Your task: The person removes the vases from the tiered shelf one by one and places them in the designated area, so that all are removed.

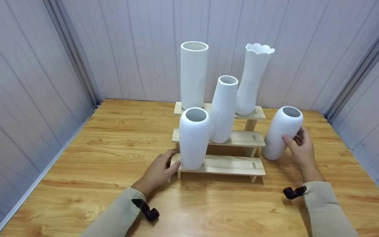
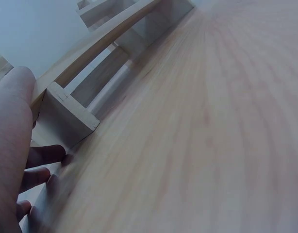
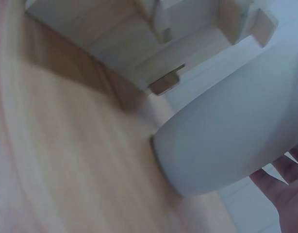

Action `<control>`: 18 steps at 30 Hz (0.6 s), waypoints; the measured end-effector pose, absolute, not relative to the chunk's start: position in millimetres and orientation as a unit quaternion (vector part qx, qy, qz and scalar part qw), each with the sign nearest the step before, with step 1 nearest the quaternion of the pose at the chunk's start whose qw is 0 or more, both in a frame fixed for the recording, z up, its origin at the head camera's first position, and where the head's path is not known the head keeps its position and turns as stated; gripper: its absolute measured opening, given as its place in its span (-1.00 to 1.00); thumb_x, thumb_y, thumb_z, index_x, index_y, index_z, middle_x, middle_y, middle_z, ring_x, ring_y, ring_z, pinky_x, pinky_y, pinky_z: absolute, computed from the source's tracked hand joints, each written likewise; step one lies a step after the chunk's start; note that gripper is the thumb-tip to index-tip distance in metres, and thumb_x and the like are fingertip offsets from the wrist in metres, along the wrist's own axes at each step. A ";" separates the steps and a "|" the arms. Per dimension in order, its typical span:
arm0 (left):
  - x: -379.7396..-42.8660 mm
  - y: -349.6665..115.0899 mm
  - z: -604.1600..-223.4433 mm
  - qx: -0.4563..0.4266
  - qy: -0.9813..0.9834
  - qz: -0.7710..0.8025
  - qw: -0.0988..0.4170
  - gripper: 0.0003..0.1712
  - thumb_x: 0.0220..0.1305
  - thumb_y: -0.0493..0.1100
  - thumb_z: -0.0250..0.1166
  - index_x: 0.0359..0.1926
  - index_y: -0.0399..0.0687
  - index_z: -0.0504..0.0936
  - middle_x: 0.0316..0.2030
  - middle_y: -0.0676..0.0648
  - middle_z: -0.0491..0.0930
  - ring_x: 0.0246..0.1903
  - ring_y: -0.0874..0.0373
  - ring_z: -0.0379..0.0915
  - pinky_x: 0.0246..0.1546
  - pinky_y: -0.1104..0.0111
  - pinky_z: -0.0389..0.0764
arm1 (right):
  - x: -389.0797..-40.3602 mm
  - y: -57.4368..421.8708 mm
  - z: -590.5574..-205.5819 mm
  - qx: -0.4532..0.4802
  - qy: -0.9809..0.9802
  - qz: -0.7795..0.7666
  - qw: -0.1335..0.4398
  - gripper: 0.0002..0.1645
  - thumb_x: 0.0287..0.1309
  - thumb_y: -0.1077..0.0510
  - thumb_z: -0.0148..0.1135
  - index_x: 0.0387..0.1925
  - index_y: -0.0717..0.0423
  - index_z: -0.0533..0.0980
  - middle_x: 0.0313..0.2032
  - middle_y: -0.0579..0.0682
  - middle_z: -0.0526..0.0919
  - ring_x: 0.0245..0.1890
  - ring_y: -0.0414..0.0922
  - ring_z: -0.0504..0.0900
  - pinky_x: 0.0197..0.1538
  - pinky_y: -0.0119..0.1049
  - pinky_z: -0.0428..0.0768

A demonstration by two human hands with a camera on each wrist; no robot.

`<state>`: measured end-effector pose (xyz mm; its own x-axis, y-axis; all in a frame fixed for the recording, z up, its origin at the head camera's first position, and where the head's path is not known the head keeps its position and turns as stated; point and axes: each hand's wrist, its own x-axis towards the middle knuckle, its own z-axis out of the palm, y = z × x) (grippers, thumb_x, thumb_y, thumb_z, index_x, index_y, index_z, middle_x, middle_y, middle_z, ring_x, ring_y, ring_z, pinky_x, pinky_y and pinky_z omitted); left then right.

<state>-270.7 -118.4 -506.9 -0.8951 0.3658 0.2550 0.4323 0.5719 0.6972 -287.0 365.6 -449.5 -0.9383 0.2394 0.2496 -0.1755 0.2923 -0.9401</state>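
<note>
My right hand (image 1: 303, 149) holds a smooth white vase (image 1: 280, 136) by its side, thumb on the near face and fingers around the right. The vase's base is at the tabletop, right of a three-step wooden stand (image 1: 232, 165); in the right wrist view the vase (image 3: 231, 126) looks tilted. My left hand (image 1: 160, 169) grips the left end of the stand's lowest step, thumb by the top edge. In the left wrist view its fingers (image 2: 46, 155) reach past the stand's leg (image 2: 69, 114). A similar white vase (image 1: 194, 141) stands on that step, close to my left thumb.
A tapered white vase (image 1: 224, 112) occupies the middle step. On the top step stand a ribbed cylindrical vase (image 1: 193, 77) at left and a scalloped-rim vase (image 1: 253, 79) at right. Pale panel walls (image 1: 137, 49) border the wooden table (image 1: 110, 131).
</note>
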 end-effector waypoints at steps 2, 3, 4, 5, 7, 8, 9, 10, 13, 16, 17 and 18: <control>-270.4 -118.5 -506.8 -0.225 -0.885 -0.405 0.041 -0.54 0.50 0.12 0.13 0.33 0.16 0.47 -0.69 0.15 0.31 -0.68 0.28 0.24 -0.51 0.34 0.34 | -283.7 364.2 -441.8 -0.032 -0.792 0.581 0.185 -0.09 0.35 -0.02 0.28 0.54 0.10 0.06 0.43 0.20 0.24 0.40 0.08 0.28 0.38 -0.04 0.27; -270.4 -118.6 -506.8 -0.225 -0.885 -0.406 0.040 -0.53 0.51 0.12 0.13 0.33 0.16 0.46 -0.69 0.15 0.32 -0.69 0.27 0.26 -0.51 0.33 0.35 | -281.8 363.2 -438.0 -0.038 -0.798 0.570 0.191 -0.08 0.35 -0.06 0.28 0.54 0.08 0.06 0.43 0.18 0.25 0.39 0.09 0.29 0.35 -0.03 0.29; -270.3 -118.6 -506.8 -0.224 -0.884 -0.408 0.039 -0.53 0.51 0.12 0.13 0.34 0.16 0.46 -0.69 0.15 0.33 -0.69 0.27 0.28 -0.51 0.33 0.36 | -280.2 362.0 -434.4 -0.044 -0.804 0.559 0.199 -0.08 0.35 -0.08 0.28 0.54 0.07 0.06 0.41 0.16 0.26 0.38 0.08 0.30 0.31 -0.04 0.31; -270.3 -118.6 -506.6 -0.226 -0.883 -0.410 0.037 -0.53 0.51 0.11 0.12 0.34 0.16 0.45 -0.70 0.15 0.35 -0.71 0.27 0.31 -0.51 0.33 0.38 | -279.0 360.5 -430.9 -0.047 -0.804 0.554 0.210 -0.10 0.34 -0.08 0.28 0.52 0.07 0.09 0.38 0.14 0.29 0.36 0.07 0.33 0.28 -0.07 0.33; -270.3 -118.7 -506.4 -0.229 -0.880 -0.414 0.031 -0.52 0.52 0.10 0.11 0.35 0.13 0.44 -0.72 0.14 0.38 -0.75 0.26 0.35 -0.53 0.33 0.41 | -276.9 356.9 -424.6 -0.055 -0.800 0.550 0.233 -0.15 0.33 -0.05 0.30 0.49 0.05 0.14 0.32 0.07 0.34 0.30 -0.01 0.39 0.20 -0.16 0.37; -270.4 -118.7 -506.1 -0.231 -0.879 -0.417 0.028 -0.52 0.53 0.10 0.10 0.36 0.12 0.43 -0.74 0.14 0.39 -0.77 0.26 0.37 -0.53 0.33 0.42 | -276.0 354.8 -421.7 -0.058 -0.798 0.549 0.243 -0.18 0.32 -0.03 0.31 0.47 0.05 0.17 0.29 0.04 0.36 0.26 -0.04 0.41 0.15 -0.21 0.38; -270.4 -118.7 -506.0 -0.234 -0.877 -0.418 0.026 -0.51 0.53 0.09 0.09 0.37 0.11 0.42 -0.75 0.13 0.40 -0.79 0.25 0.38 -0.54 0.33 0.44 | -275.4 352.8 -418.9 -0.060 -0.794 0.550 0.251 -0.20 0.32 0.01 0.32 0.46 0.05 0.19 0.26 0.00 0.38 0.23 -0.08 0.43 0.11 -0.26 0.39; -270.4 -118.8 -506.0 -0.235 -0.877 -0.419 0.023 -0.51 0.53 0.09 0.09 0.37 0.10 0.42 -0.76 0.12 0.40 -0.80 0.24 0.39 -0.55 0.33 0.44 | -274.6 351.0 -416.3 -0.063 -0.789 0.553 0.259 -0.23 0.31 0.04 0.33 0.44 0.05 0.22 0.23 -0.04 0.39 0.20 -0.12 0.44 0.07 -0.29 0.38; -270.5 -118.8 -506.0 -0.234 -0.878 -0.416 0.018 -0.50 0.54 0.09 0.08 0.39 0.10 0.40 -0.77 0.12 0.40 -0.82 0.25 0.40 -0.55 0.33 0.45 | -271.8 345.5 -408.8 -0.070 -0.778 0.561 0.275 -0.28 0.29 0.11 0.33 0.39 0.08 0.26 0.17 -0.12 0.41 0.15 -0.16 0.46 0.02 -0.32 0.38; -270.6 -119.0 -506.3 -0.229 -0.881 -0.413 0.017 -0.50 0.53 0.10 0.09 0.39 0.13 0.40 -0.77 0.12 0.39 -0.82 0.25 0.39 -0.54 0.33 0.45 | -267.3 340.6 -400.6 -0.077 -0.768 0.566 0.290 -0.33 0.30 0.15 0.32 0.36 0.08 0.29 0.15 -0.12 0.41 0.14 -0.16 0.47 0.02 -0.32 0.38; -270.6 -119.0 -506.5 -0.228 -0.883 -0.411 0.019 -0.50 0.53 0.10 0.09 0.39 0.14 0.40 -0.77 0.12 0.39 -0.82 0.25 0.39 -0.54 0.33 0.45 | -265.6 338.5 -397.8 -0.076 -0.764 0.568 0.296 -0.35 0.30 0.17 0.32 0.35 0.10 0.30 0.15 -0.12 0.41 0.15 -0.15 0.47 0.02 -0.31 0.38; -270.5 -119.1 -506.6 -0.226 -0.884 -0.409 0.020 -0.50 0.53 0.11 0.09 0.39 0.15 0.40 -0.76 0.12 0.39 -0.81 0.24 0.39 -0.53 0.32 0.45 | -263.6 336.5 -394.6 -0.076 -0.761 0.571 0.300 -0.37 0.30 0.17 0.31 0.34 0.08 0.31 0.15 -0.12 0.41 0.16 -0.15 0.47 0.03 -0.31 0.38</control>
